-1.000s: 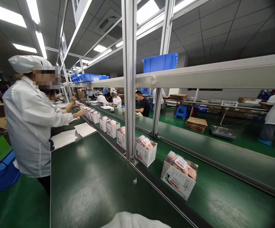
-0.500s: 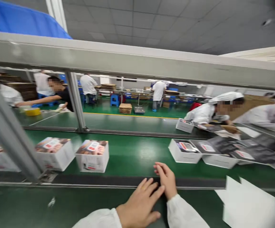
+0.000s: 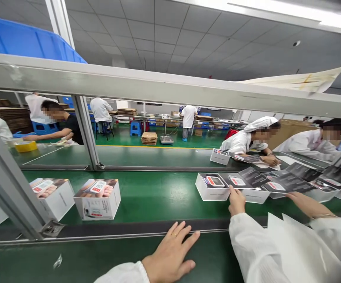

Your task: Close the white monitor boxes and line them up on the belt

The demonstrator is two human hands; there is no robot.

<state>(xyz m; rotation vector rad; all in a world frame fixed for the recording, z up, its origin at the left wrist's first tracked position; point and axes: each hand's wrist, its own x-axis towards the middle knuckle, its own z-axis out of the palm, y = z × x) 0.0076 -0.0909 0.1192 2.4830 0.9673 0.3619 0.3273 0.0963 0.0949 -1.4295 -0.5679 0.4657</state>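
My left hand [image 3: 172, 251] lies with fingers spread at the black edge of the conveyor, holding nothing. My right hand [image 3: 237, 201] reaches onto the green belt, its fingers closed at the front corner of an open white box [image 3: 213, 192]. Inside that box a device with a grey screen shows. The box's dark printed lid [image 3: 237, 181] is folded out to the right, by my fingertips. Another person's hand [image 3: 308, 204] comes in from the right and touches the boxes farther along. Several open boxes [image 3: 255, 195] with dark lids stand in that row.
Closed printed boxes [image 3: 98, 200] stand on the belt at left, behind a metal post [image 3: 11, 181]. A metal beam [image 3: 158, 84] crosses above. White sheets [image 3: 303, 243] stick up at lower right. Co-workers [image 3: 250, 135] sit across the line. A plastic scrap [image 3: 57, 261] lies front left.
My right hand has moved right and forward, from beside my left hand to the open box. My left hand stays spread at the edge. Another person's hand has appeared at right; the view has shifted.
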